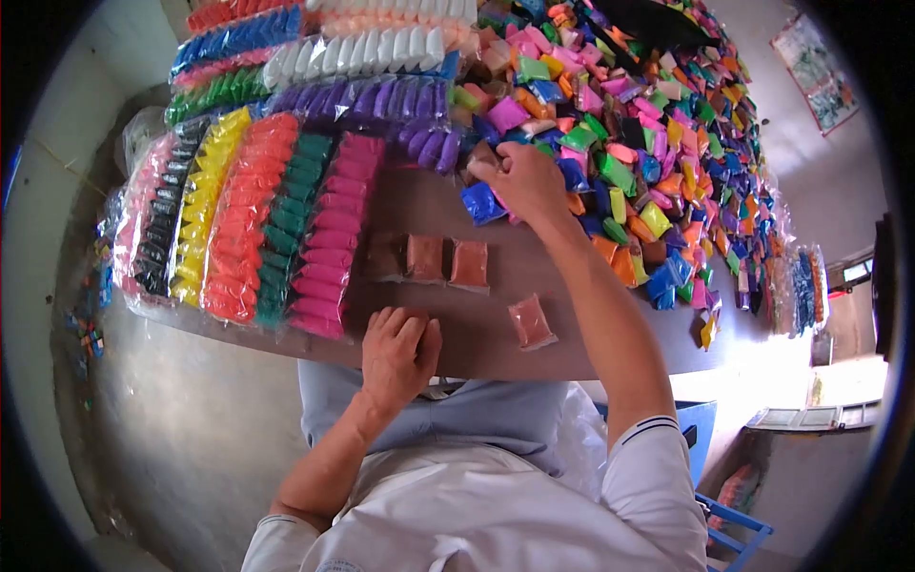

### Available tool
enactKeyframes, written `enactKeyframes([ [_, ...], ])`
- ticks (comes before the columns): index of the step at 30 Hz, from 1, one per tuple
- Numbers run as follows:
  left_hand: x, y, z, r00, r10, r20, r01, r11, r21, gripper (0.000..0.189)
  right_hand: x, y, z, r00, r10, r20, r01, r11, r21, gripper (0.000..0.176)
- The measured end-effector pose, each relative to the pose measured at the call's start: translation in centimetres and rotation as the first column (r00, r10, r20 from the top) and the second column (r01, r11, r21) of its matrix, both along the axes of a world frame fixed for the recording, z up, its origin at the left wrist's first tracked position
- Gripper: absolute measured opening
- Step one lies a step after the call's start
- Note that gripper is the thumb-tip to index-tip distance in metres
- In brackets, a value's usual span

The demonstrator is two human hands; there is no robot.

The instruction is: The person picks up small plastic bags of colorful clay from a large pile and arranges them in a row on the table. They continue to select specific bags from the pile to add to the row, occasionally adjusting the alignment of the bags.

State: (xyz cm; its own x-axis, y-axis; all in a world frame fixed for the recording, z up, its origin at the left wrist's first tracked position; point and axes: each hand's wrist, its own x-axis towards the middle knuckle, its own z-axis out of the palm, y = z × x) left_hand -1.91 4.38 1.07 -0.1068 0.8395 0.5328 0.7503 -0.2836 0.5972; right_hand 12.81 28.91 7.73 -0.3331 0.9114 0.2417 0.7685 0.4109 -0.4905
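My right hand [527, 181] reaches to the left edge of the heap of small coloured packets [620, 143], its thumb and fingers closed on a brown packet [483, 164]. Just below it is a blue packet [482, 204]. My left hand [398, 351] rests at the table's near edge with its fingers curled; what is under them, if anything, is hidden. Ahead of it, a row of brown packets holds a dark one [386, 257], a middle one [425, 258] and a right one [469, 265]. Another reddish-brown packet [532, 321] lies apart, nearer the table edge.
Long clear bags of packets in rows, among them magenta [335, 234], red [250, 214], yellow [206, 200] and purple [362, 102], cover the left and back of the brown table [457, 329]. A blue metal frame [739, 534] stands at the lower right.
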Motion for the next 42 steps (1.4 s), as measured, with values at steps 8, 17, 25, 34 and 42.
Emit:
enactKeyframes([
  [8, 0.0, -0.2, 0.0, 1.0, 0.014, 0.027, -0.013, 1.0, -0.016, 0.011, 1.8, 1.6, -2.9, 0.976, 0.056, -0.209, -0.09, 0.984, -0.154, 0.028],
  [17, 0.2, 0.1, 0.7, 1.0, -0.01, -0.029, 0.01, 1.0, -0.024, 0.012, 8.2, -4.5, -1.1, 0.594, -0.15, -0.79, -0.422, 0.779, -0.465, 0.041],
  [25, 0.3, 0.0, 0.6, 1.0, -0.009, -0.029, 0.008, 0.999, -0.032, 0.01, 9.4, -9.7, -1.9, 0.933, 0.033, -0.359, -0.225, 0.83, -0.51, 0.045],
  [34, 0.2, 0.0, 0.5, 1.0, 0.002, -0.023, -0.003, 0.999, -0.034, 0.013, 8.3, -10.9, -1.3, 0.965, 0.26, 0.026, -0.261, 0.963, 0.068, 0.039],
  [42, 0.2, 0.1, 0.5, 1.0, -0.004, -0.008, 0.004, 0.999, -0.034, 0.012, 8.4, -10.3, -2.8, 0.936, 0.331, -0.117, -0.349, 0.911, -0.217, 0.041],
])
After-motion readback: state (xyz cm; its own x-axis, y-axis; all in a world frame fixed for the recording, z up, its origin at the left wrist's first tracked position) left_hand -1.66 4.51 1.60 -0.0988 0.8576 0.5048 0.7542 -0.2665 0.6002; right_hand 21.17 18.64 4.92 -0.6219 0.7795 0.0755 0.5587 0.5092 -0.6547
